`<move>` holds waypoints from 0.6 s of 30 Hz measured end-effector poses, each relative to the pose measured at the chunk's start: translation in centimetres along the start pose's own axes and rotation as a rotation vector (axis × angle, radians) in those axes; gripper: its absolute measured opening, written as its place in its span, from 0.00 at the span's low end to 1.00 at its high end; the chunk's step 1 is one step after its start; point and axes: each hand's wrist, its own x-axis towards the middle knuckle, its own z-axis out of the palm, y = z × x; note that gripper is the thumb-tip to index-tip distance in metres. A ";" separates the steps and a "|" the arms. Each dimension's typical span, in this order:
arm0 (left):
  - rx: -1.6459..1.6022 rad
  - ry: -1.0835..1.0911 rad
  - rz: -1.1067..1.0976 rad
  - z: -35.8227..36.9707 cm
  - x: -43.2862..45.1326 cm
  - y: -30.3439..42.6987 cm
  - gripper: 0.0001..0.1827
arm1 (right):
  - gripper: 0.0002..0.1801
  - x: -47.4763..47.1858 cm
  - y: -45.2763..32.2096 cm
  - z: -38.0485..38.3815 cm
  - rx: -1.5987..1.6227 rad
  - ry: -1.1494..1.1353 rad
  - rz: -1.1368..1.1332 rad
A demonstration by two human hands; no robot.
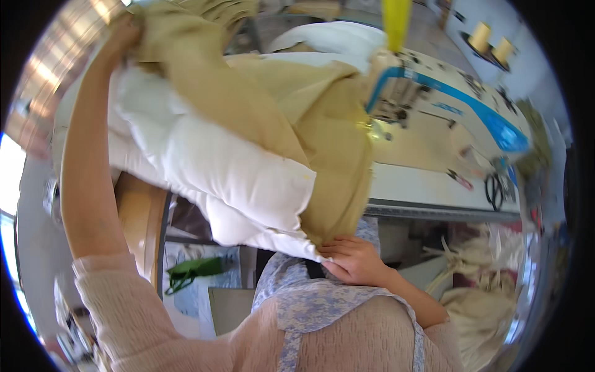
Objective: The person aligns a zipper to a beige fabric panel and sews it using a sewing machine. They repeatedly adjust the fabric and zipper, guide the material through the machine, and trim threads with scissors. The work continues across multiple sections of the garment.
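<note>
A padded garment piece with white quilted lining [223,167] and khaki outer fabric [334,153] spreads across the sewing table before me. With my arm stretched far out at the upper left, my left hand [128,32] grips the khaki fabric and holds it raised; its fingers are blurred. My right hand [355,260] pinches the near corner, where white lining and khaki cloth meet, just off the table's front edge. The khaki cloth reaches close to the needle area of a Jack industrial sewing machine [395,102], whose small lamp is lit.
On the white tabletop [399,186] lie black-handled scissors [493,190] and pink-handled thread snips [460,180]. Thread cones [479,37] stand at the upper right. A yellow strip [396,23] hangs by the machine head. Cream fabric pieces [479,302] are heaped below at right.
</note>
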 end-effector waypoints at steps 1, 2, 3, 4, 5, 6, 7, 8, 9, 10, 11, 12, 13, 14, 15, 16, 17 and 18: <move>0.013 0.075 0.150 -0.4 0.4 5.9 0.19 | 0.09 -0.7 -0.1 0.0 -0.009 0.015 0.029; -0.036 0.192 0.354 -1.1 -1.1 12.2 0.19 | 0.10 -1.6 -0.2 0.0 -0.021 0.022 0.062; -0.174 0.288 0.585 -1.5 -5.1 20.2 0.18 | 0.11 -3.0 -0.1 0.2 -0.052 0.039 0.129; -0.351 0.248 0.694 -3.7 -9.8 25.8 0.18 | 0.11 -3.0 1.7 0.2 -0.068 0.061 0.153; -0.882 -0.118 0.608 -6.3 -17.7 31.4 0.18 | 0.12 -3.5 1.8 0.7 -0.073 0.077 0.187; -0.770 -0.133 0.751 -6.7 -22.9 32.9 0.21 | 0.12 -3.5 1.5 0.5 -0.091 0.031 0.193; -0.645 -0.148 0.881 -7.3 -27.8 33.7 0.23 | 0.12 -2.5 1.0 -0.3 -0.098 -0.028 0.174; -0.667 -0.322 0.910 -5.4 -30.6 33.5 0.26 | 0.12 -2.3 0.7 -0.9 -0.121 -0.088 0.181; -0.685 -0.492 0.937 -3.3 -32.4 33.8 0.28 | 0.12 -2.2 0.8 -1.0 -0.095 -0.069 0.193; -0.791 -0.584 0.770 -0.4 -33.1 31.8 0.30 | 0.12 -2.2 0.9 -0.9 -0.066 -0.045 0.211; -0.889 -0.673 0.600 1.8 -32.7 29.5 0.32 | 0.11 -2.2 1.0 -0.9 -0.037 -0.020 0.230; -0.807 -0.643 0.636 1.8 -32.7 29.2 0.32 | 0.11 -2.0 1.1 -1.0 0.078 0.031 0.283; -0.724 -0.613 0.670 1.5 -32.7 28.8 0.33 | 0.11 -1.8 1.2 -1.3 0.195 0.083 0.334; -0.640 -0.581 0.703 1.3 -32.7 28.6 0.33 | 0.11 -1.4 1.3 -1.7 0.312 0.136 0.382; -0.641 -0.570 0.700 1.2 -32.4 28.6 0.33 | 0.11 -1.0 1.8 -2.8 0.266 0.297 0.511; -0.638 -0.565 0.695 1.2 -32.2 28.5 0.33 | 0.11 -0.5 2.5 -4.1 0.223 0.457 0.638; -0.634 -0.560 0.690 1.0 -32.1 28.4 0.33 | 0.11 0.5 3.7 -5.4 0.023 0.491 0.761; -0.628 -0.544 0.685 0.5 -32.0 28.7 0.31 | 0.11 -0.1 6.1 -5.5 -0.375 0.507 0.699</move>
